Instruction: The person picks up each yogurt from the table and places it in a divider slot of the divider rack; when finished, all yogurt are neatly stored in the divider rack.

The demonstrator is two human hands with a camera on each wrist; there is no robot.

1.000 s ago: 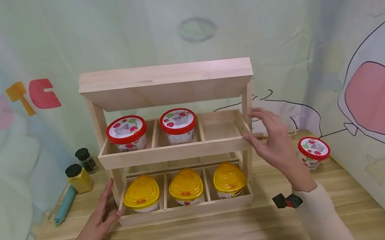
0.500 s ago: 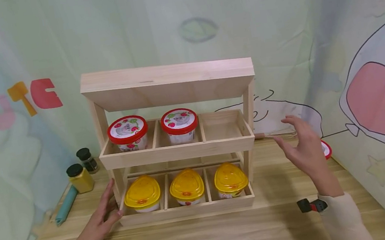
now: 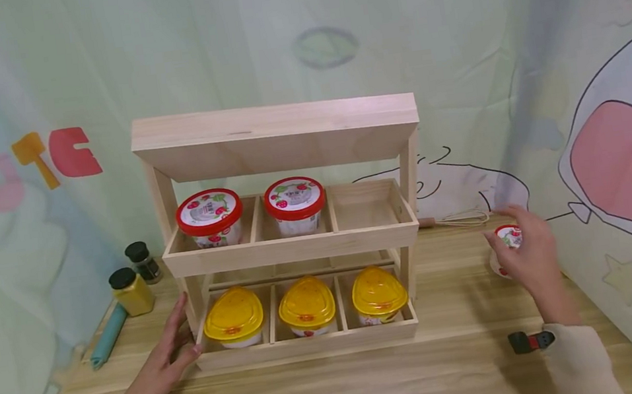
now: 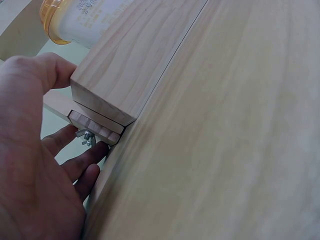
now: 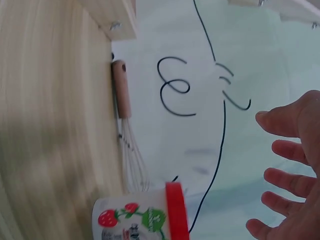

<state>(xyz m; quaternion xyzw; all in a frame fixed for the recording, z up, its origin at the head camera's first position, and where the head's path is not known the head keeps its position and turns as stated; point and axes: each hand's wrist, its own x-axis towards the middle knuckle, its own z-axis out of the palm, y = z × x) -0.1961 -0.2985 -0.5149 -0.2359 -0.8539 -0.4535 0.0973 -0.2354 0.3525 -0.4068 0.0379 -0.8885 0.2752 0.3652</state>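
Note:
A two-tier wooden rack (image 3: 290,250) stands on the table. Its upper tier holds two red-lidded strawberry cups (image 3: 209,216) (image 3: 294,201); the right compartment (image 3: 361,208) is empty. Three yellow-lidded cups (image 3: 305,305) fill the lower tier. My left hand (image 3: 184,334) rests against the rack's lower left corner (image 4: 97,107), thumb on the side and fingers (image 4: 82,165) by the base. My right hand (image 3: 530,252) hovers with spread fingers (image 5: 285,150) just over a third red-lidded cup (image 3: 507,236) (image 5: 140,217) on the table to the rack's right, not touching it.
A wire whisk (image 3: 457,220) (image 5: 127,145) lies behind the loose cup by the printed backdrop. Two spice jars (image 3: 132,291) (image 3: 141,262) and a teal stick (image 3: 108,335) sit left of the rack. The backdrop closes in at the right. Bare wooden table (image 3: 341,387) stretches in front.
My right hand has left the rack's upper right corner, swung right and down, and now covers the loose red-lidded cup. The left hand has stayed put.

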